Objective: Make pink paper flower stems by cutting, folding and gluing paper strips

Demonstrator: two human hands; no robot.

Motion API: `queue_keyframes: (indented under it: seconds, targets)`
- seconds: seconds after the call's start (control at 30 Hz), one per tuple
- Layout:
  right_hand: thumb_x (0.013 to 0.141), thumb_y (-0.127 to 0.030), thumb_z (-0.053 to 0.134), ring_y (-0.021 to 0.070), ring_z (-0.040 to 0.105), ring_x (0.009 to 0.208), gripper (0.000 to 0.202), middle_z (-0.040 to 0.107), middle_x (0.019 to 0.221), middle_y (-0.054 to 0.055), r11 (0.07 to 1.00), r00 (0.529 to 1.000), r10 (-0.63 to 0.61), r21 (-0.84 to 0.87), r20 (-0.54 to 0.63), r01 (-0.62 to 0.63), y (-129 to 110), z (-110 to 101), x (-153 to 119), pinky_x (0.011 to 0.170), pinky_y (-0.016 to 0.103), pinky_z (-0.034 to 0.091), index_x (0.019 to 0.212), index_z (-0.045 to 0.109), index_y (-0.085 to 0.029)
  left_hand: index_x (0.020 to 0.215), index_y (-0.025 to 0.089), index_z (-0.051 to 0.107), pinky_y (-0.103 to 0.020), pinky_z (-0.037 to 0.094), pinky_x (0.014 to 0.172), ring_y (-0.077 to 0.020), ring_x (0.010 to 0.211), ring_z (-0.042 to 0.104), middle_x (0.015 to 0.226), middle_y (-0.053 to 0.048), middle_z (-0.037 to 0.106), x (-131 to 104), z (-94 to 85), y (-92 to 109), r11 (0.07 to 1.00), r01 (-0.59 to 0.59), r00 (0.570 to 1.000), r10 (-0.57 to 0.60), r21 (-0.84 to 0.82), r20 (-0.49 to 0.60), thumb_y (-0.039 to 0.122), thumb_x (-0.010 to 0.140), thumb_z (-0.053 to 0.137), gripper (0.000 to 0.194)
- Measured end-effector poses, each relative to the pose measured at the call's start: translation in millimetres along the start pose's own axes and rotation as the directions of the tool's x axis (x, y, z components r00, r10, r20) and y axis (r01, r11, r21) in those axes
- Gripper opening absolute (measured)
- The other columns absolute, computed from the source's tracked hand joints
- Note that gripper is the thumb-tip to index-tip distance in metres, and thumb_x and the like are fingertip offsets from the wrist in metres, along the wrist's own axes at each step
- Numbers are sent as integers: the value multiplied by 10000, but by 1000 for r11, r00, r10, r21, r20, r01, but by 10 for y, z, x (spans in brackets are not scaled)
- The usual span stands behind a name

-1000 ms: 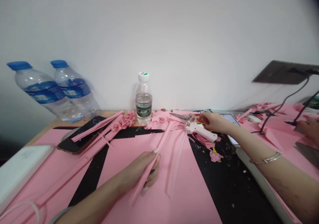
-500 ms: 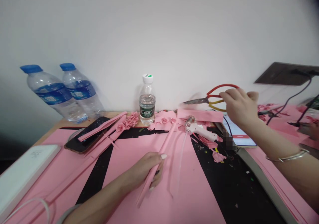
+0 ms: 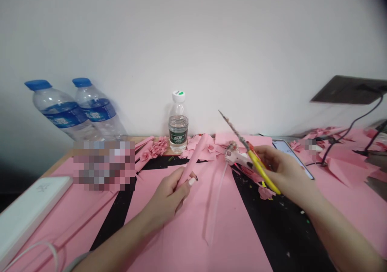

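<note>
My left hand (image 3: 173, 189) is closed around a rolled pink paper tube (image 3: 195, 155), which slants up and away over a large pink sheet (image 3: 181, 239). In my right hand (image 3: 279, 169) is a pair of scissors (image 3: 242, 141) with yellow and red handles. Their blades look together and point up and to the left, toward the wall. Just behind them lies a white glue gun (image 3: 232, 155) with a clear glue stick (image 3: 218, 203) trailing from it. Folded paper roses (image 3: 159, 145) lie left of the small water bottle (image 3: 178, 123).
Two large blue-capped bottles (image 3: 63, 111) lean against the wall at left. A white box-shaped device (image 3: 33, 211) with a cable lies at front left. At right are a phone (image 3: 292, 157), paper scraps (image 3: 356, 159) and a wall socket (image 3: 347, 90) with cords.
My right hand has come lower and nearer, swinging the scissors from level to a steep slant. In my left hand the paper tube sits higher, with its lower end now hidden.
</note>
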State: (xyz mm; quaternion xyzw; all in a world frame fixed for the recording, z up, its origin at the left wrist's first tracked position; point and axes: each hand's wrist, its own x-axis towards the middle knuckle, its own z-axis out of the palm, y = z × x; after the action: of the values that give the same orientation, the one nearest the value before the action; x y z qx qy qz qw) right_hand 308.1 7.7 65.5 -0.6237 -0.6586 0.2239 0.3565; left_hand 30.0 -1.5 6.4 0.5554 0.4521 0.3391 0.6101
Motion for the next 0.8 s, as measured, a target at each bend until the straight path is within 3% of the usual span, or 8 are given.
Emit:
queue_keyframes:
  seconds: [0.07, 0.17, 0.27, 0.4, 0.6, 0.8]
  targets:
    - [762, -376, 700, 165, 550, 584, 215, 603, 707, -1, 971, 998, -16, 239, 65, -1, -57, 179, -66, 487, 267, 428, 894, 601, -238, 991, 206, 574, -211, 299, 481, -110, 516, 396, 622, 69, 441, -10, -52, 72, 976, -76, 996, 85, 203, -39, 418, 944, 488, 234]
    - [725, -344, 733, 127, 468, 549, 264, 511, 646, -40, 946, 996, 0, 324, 84, -27, -58, 378, -98, 493, 245, 388, 744, 493, -236, 1033, 206, 601, -247, 361, 624, -162, 709, 518, 804, 13, 600, -8, -130, 135, 905, -143, 975, 199, 402, -101, 391, 964, 461, 242]
    - [738, -306, 680, 121, 388, 536, 264, 431, 600, -58, 987, 997, 17, 161, 73, -28, 23, 479, -132, 492, 246, 327, 696, 429, -237, 959, 198, 606, -254, 313, 602, -162, 653, 476, 723, 27, 558, 8, -194, 126, 842, -134, 952, 255, 523, -167, 413, 985, 420, 286]
    - [794, -256, 581, 159, 442, 603, 139, 496, 688, -26, 996, 997, -26, -78, 78, 32, 156, 508, -232, 542, 279, 374, 795, 444, -238, 839, 198, 566, -260, 260, 573, -154, 588, 428, 649, 38, 491, 38, -263, 53, 762, -111, 911, 335, 638, -241, 404, 997, 391, 313]
    - [846, -228, 508, 164, 463, 613, 114, 493, 725, -24, 989, 982, -70, -117, 177, 91, 206, 555, -316, 541, 282, 371, 824, 397, -246, 727, 214, 441, -265, 240, 561, -150, 551, 427, 610, 42, 448, 102, -334, -79, 613, -93, 882, 416, 785, -221, 417, 1004, 357, 354]
    - [794, -233, 543, 154, 432, 601, 164, 474, 691, -30, 977, 975, -117, -154, 188, 146, 165, 602, -304, 541, 277, 354, 776, 381, -237, 762, 213, 480, -270, 289, 562, -175, 580, 504, 652, 13, 529, 126, -353, -158, 482, -131, 883, 455, 866, -119, 384, 1002, 313, 339]
